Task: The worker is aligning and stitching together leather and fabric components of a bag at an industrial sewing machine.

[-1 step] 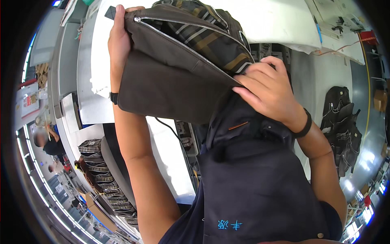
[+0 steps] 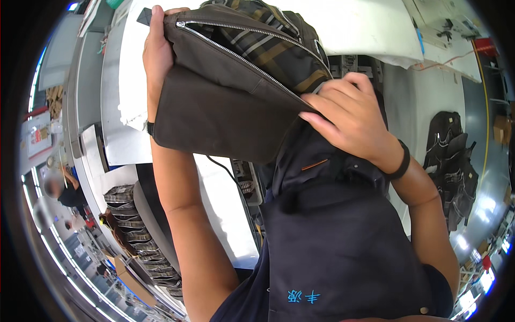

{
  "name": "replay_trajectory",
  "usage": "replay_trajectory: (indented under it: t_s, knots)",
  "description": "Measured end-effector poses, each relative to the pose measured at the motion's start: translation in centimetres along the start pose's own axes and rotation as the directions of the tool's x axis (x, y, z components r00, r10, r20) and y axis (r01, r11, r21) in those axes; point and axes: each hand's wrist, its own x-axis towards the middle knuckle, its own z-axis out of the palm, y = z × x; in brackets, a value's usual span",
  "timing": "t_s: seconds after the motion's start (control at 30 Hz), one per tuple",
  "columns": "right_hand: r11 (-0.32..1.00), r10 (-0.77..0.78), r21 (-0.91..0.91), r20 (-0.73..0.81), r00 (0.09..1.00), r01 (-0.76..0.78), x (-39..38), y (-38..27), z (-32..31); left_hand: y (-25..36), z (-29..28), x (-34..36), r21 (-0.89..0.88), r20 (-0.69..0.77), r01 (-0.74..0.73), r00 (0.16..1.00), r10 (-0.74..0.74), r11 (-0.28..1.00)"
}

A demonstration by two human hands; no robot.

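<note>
A dark brown fabric bag (image 2: 220,112) is held up in front of me, its long silver zipper (image 2: 247,68) open on a plaid lining (image 2: 271,51) in olive, black and white. My left hand (image 2: 158,51) grips the bag's upper left corner, thumb over the zipper end, beside a small dark tab (image 2: 145,16). My right hand (image 2: 348,115) pinches the zipper edge at the right, fingers bent over it. Below the bag is my dark apron (image 2: 338,241) with blue embroidery.
A white worktable (image 2: 375,27) lies beyond the bag. Stacked plaid pieces (image 2: 129,225) sit at lower left, more dark bag pieces (image 2: 448,161) at right. Another person (image 2: 70,188) works at far left. A cable (image 2: 222,166) hangs beneath the bag.
My right hand has shifted slightly up and left along the zipper edge. My left hand is almost unchanged.
</note>
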Motion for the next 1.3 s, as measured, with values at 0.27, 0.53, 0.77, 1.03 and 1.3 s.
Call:
replay_trajectory:
  t_s: [0.27,0.53,0.77,1.03,1.3]
  knots:
    - [0.787,0.402,0.535,-0.070,0.913,-0.306,8.4,-0.6,3.3,0.1,6.4,-1.0,0.117,-0.109,-0.054,0.992,0.067,0.992]
    - [0.728,0.376,0.507,0.266,0.887,-0.461,4.7,1.0,1.1,-1.8,4.8,3.6,0.282,0.042,-0.088,0.996,0.080,0.955]
    - [0.515,0.407,0.673,0.352,0.843,-0.530,2.8,2.3,0.6,-2.4,5.8,3.7,0.202,-0.047,0.062,0.997,-0.053,0.977]
    - [0.510,0.413,0.680,0.343,0.844,-0.526,2.5,2.1,0.7,-3.2,5.2,3.9,0.174,-0.005,0.080,0.997,-0.080,0.982]
    - [0.496,0.422,0.667,0.375,0.826,-0.556,2.2,2.0,0.3,-3.8,4.6,4.5,0.065,0.064,0.122,0.990,-0.126,0.990]
